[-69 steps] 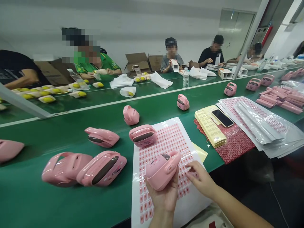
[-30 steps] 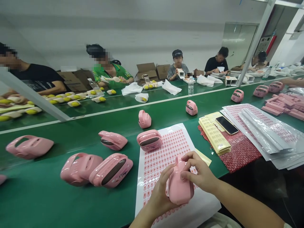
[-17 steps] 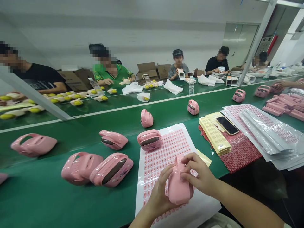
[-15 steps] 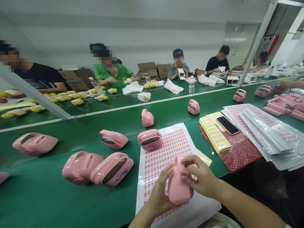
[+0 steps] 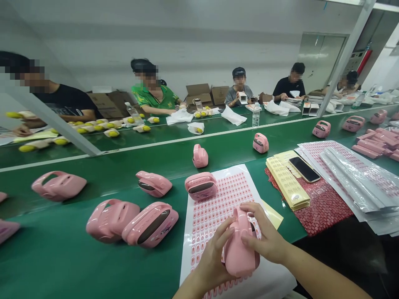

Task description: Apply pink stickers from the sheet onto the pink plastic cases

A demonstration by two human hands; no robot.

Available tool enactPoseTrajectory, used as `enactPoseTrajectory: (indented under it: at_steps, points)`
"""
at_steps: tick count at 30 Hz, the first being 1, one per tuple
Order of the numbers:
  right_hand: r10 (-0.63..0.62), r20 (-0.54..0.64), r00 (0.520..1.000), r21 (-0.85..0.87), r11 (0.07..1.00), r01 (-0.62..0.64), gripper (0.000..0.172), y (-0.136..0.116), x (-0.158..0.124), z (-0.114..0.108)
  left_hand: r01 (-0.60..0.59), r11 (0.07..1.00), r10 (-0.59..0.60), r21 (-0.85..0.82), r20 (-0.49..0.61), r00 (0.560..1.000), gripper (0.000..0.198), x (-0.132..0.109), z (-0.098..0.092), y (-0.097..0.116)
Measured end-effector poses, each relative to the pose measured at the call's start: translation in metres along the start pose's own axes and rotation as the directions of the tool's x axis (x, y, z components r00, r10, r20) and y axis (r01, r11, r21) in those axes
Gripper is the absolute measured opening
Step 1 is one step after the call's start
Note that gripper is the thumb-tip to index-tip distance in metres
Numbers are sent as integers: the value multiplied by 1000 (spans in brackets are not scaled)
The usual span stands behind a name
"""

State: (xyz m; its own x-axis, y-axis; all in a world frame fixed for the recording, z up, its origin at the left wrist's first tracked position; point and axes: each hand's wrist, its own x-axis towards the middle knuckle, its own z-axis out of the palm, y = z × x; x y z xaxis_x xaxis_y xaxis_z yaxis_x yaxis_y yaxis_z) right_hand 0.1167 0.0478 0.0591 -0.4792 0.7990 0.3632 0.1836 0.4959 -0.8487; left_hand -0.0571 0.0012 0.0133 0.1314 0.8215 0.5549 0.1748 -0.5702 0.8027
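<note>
Between my two hands is a glossy pink plastic case with a carrying handle (image 5: pixel 240 255), held end-on toward me. My left hand (image 5: pixel 212 253) wraps its left side, and my right hand (image 5: pixel 268 238) grips the handle end with the thumb on the near face. Underneath lies a white sheet of small pink stickers (image 5: pixel 199 226). Another pink case with a dark front strip (image 5: pixel 201 187) stands on the sheet's far part. Two more pink cases, one showing its back (image 5: pixel 112 220) and one its printed front (image 5: pixel 151 224), lean together to the left.
Several pink cases (image 5: pixel 59 185) are spread along the green belt. To the right lie yellow sticker cards (image 5: pixel 288 182), a phone (image 5: pixel 304 169), red bubble wrap (image 5: pixel 324 207) and plastic-covered sticker sheets (image 5: pixel 358 178). Co-workers sit across the line, beyond a slanted metal post (image 5: pixel 68 120).
My right fingers have shifted from the case's side onto its handle, with the thumb now on the near face. The whole view has swung slightly left.
</note>
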Motion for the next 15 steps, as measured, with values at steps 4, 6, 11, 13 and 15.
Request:
enactPoseTrajectory:
  at_steps: [4,6,11,13,15]
  points:
    - [129,8,992,32,991,-129,39,20,16,-4,80,996,-76,-45,90,993,99,-1,3,-5]
    - [187,116,975,84,977,-197,40,33,24,-10,182,963,-164,-199,104,981,106,4,4,-8]
    - [369,268,890,156,895,-418,38,48,43,-39,410,629,-304,-661,276,912,123,37,6,-28]
    - [407,121,905,45,909,-415,35,42,60,-55,494,544,-443,-678,268,855,107,50,9,-44]
    - [372,-60,926,-158,913,-376,30,33,86,-68,562,513,-610,-649,186,770,74,58,13,-60]
